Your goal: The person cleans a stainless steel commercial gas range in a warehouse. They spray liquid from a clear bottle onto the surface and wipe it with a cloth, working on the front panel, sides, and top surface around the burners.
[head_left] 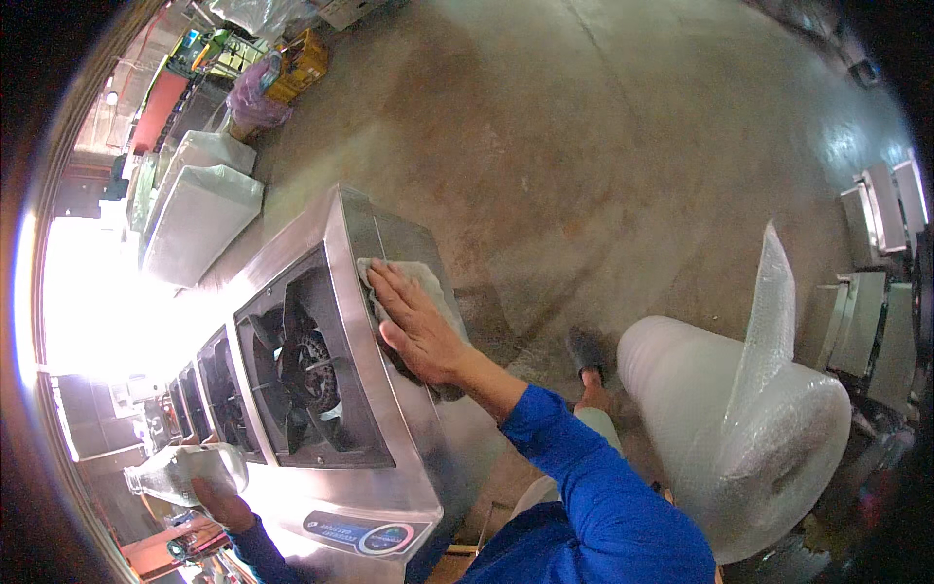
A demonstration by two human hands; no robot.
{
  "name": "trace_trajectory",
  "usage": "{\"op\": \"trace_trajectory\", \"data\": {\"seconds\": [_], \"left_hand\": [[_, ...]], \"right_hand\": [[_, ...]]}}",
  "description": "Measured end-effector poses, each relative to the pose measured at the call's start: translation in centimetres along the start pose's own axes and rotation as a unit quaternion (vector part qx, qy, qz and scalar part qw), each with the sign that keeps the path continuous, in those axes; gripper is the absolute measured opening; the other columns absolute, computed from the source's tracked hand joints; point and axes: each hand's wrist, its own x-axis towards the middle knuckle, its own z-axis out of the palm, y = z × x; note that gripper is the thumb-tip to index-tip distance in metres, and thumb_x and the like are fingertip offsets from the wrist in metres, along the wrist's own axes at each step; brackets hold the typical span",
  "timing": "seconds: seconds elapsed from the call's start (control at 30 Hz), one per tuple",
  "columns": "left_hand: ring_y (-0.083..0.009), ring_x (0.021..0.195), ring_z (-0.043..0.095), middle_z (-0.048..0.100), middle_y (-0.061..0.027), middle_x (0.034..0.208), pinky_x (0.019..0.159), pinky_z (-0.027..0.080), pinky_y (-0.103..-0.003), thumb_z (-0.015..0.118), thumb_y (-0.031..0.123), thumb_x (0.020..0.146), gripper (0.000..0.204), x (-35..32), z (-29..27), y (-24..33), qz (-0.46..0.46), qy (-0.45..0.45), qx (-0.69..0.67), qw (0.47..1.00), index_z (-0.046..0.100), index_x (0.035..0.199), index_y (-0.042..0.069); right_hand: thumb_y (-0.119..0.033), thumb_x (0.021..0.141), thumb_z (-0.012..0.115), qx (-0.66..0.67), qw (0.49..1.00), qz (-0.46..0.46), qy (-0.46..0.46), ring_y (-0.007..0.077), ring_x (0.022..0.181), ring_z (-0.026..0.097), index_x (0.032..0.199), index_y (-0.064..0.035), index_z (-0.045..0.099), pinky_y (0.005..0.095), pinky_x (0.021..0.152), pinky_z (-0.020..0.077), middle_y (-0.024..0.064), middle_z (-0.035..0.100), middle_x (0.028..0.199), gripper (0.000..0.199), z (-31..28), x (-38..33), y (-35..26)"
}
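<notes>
A steel gas stove with a row of black burners stands at the left. My right hand presses a pale grey cloth against the stove's steel side panel, its fingers laid over the cloth. Part of the cloth is hidden beneath the palm. On the far side of the stove, at lower left, my left hand is wrapped round a clear bottle, which lies tilted nearly level. Strong glare washes out the stove top near it. A label sits on the stove's near corner.
A large roll of bubble wrap lies at the right, a loose flap sticking up. Steel panels stand along the far right. Wrapped white boxes and a yellow crate are at upper left. My foot is on the concrete floor.
</notes>
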Motion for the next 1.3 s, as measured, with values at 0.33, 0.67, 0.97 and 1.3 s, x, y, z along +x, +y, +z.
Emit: {"op": "trace_trajectory", "data": {"seconds": [0.33, 0.67, 0.97, 1.3], "left_hand": [[-0.0349, 0.121, 0.053, 0.049, -0.0187, 0.137, 0.104, 0.044, -0.050, 0.064, 0.032, 0.088, 0.069, -0.8, -1.1, 0.3, -0.025, -0.010, 0.024, 0.999, 0.035, 0.143, 0.001], [-0.0360, 0.115, 0.057, 0.054, -0.0197, 0.129, 0.096, 0.049, -0.049, 0.069, 0.040, 0.083, 0.075, -1.5, -1.2, 1.2, -0.043, -0.035, 0.063, 0.996, 0.037, 0.142, 0.004], [-0.0369, 0.120, 0.055, 0.052, -0.0209, 0.133, 0.102, 0.044, -0.048, 0.057, 0.044, 0.088, 0.071, -1.3, 0.8, 2.4, -0.054, 0.037, 0.072, 0.995, 0.038, 0.141, 0.000], [-0.0384, 0.123, 0.053, 0.050, -0.0231, 0.137, 0.106, 0.041, -0.047, 0.045, 0.051, 0.092, 0.074, -1.6, -0.6, 2.6, -0.098, 0.098, 0.009, 0.990, 0.040, 0.140, -0.004]], "right_hand": [[-0.041, 0.098, 0.044, -0.065, 0.997, 0.010, -0.029, 0.0420, 0.143, 0.025, 0.148, 0.0014, 0.030, 0.0501, 0.115, 0.0224, 0.0208, 0.025, 0.156, 0.068, -0.1, 1.9, 0.7], [-0.049, 0.096, 0.043, -0.032, 0.999, 0.008, -0.006, 0.0441, 0.143, 0.025, 0.149, -0.0018, 0.030, 0.0574, 0.113, 0.0216, 0.0201, 0.026, 0.156, 0.072, -1.2, 2.7, -0.1], [-0.051, 0.095, 0.045, -0.017, 1.000, 0.013, -0.020, 0.0458, 0.143, 0.024, 0.148, -0.0013, 0.031, 0.0607, 0.112, 0.0204, 0.0207, 0.026, 0.156, 0.074, -1.5, 3.2, -0.4], [-0.051, 0.094, 0.047, 0.010, 1.000, 0.018, -0.020, 0.0494, 0.141, 0.024, 0.148, -0.0004, 0.031, 0.0641, 0.109, 0.0220, 0.0209, 0.024, 0.157, 0.076, -1.6, 3.0, -0.7]]}}
